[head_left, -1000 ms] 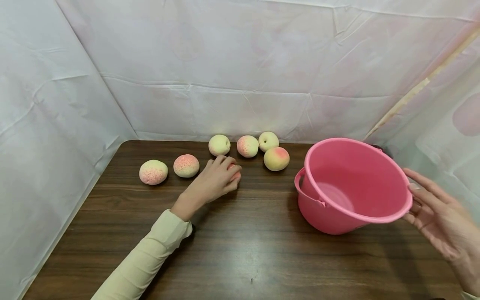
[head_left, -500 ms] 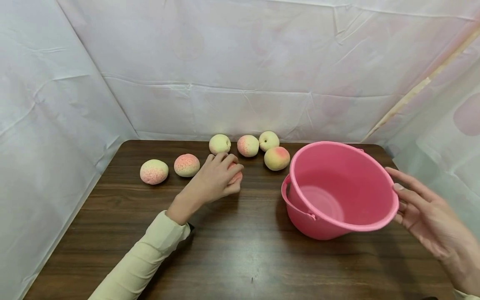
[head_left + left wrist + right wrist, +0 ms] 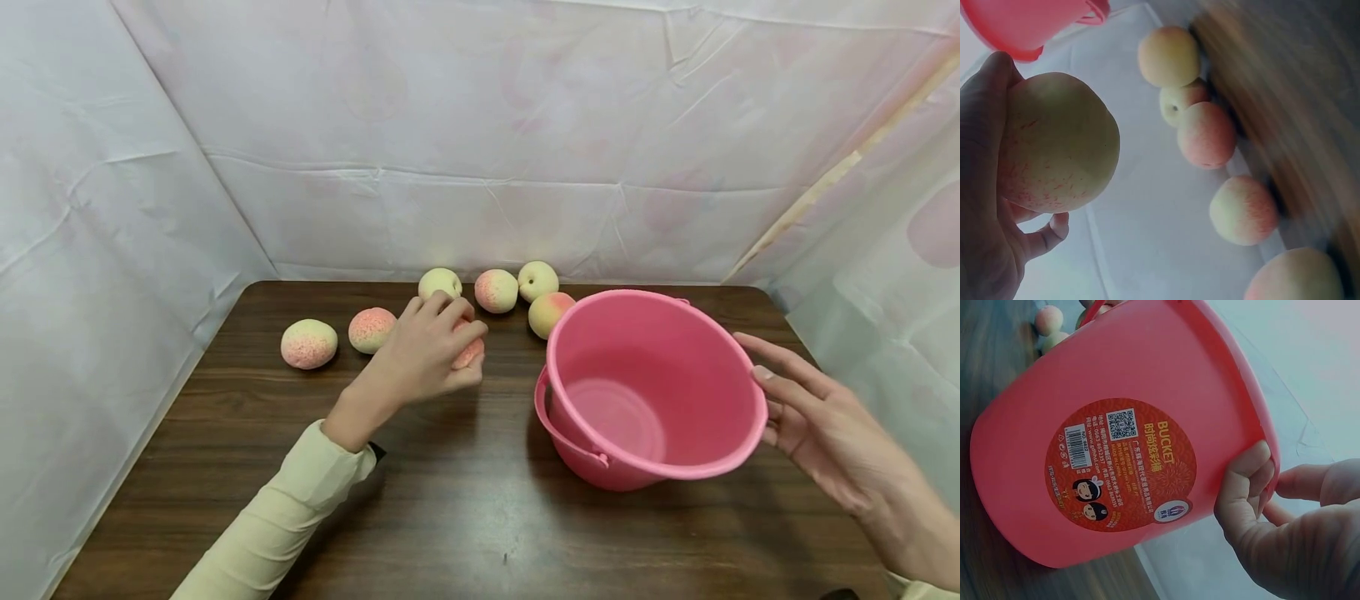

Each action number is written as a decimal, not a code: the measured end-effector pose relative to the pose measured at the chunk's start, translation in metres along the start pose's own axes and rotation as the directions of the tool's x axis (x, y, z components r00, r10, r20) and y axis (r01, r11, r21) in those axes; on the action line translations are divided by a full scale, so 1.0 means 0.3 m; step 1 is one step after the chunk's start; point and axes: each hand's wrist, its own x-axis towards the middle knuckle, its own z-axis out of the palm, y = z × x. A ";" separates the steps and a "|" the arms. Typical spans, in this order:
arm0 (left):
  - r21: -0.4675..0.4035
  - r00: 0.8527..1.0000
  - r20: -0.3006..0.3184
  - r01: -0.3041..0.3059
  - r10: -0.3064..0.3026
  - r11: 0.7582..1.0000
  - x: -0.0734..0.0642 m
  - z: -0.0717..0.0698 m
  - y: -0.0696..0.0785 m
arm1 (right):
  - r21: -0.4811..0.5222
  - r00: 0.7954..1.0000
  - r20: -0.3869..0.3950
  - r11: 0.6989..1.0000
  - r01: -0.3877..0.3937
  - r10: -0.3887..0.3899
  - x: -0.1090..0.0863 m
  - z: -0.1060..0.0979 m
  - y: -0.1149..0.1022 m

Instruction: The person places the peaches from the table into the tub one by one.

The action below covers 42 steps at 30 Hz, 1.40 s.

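My left hand [image 3: 420,350] grips a pink-and-cream peach [image 3: 469,345]. In the left wrist view that peach [image 3: 1060,144] fills the space beside the thumb and curled fingers. At the right, my right hand [image 3: 832,429] holds the rim of a pink bucket [image 3: 660,358]. The right wrist view shows fingers curled on the outer wall under the rim, with the thumb on the other side; a round red label [image 3: 1122,465] is on the bucket's wall. The bucket's inside shows no contents, and its handle [image 3: 570,442] hangs down on the left.
Several more peaches lie along the back of the dark wooden table [image 3: 465,517], including a yellow one [image 3: 549,313] beside the bucket's rim. Another peach [image 3: 309,343] lies at the far left. A pale curtain [image 3: 450,125] surrounds the back and sides.
The bucket has moved left with my right hand and now overlaps the yellow peach in the head view. My left hand stays around its peach and has shifted only slightly.
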 end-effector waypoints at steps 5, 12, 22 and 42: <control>0.024 0.999 -0.042 -0.002 0.003 1.000 0.015 -0.029 0.007 | -0.013 1.000 0.002 1.000 -0.024 0.024 0.009 0.022 0.003; 0.056 0.995 -0.098 0.001 0.005 0.998 0.030 -0.055 0.012 | -0.064 0.999 -0.001 0.997 -0.038 0.038 0.022 0.051 0.013; 0.053 0.991 -0.130 0.000 0.007 0.999 0.049 -0.096 0.017 | -0.085 0.998 -0.023 0.994 -0.063 0.061 0.041 0.093 0.031; -0.079 0.983 -0.150 -0.123 0.110 0.989 0.157 -0.197 0.042 | -0.135 0.995 -0.043 0.986 -0.095 0.090 0.063 0.139 0.051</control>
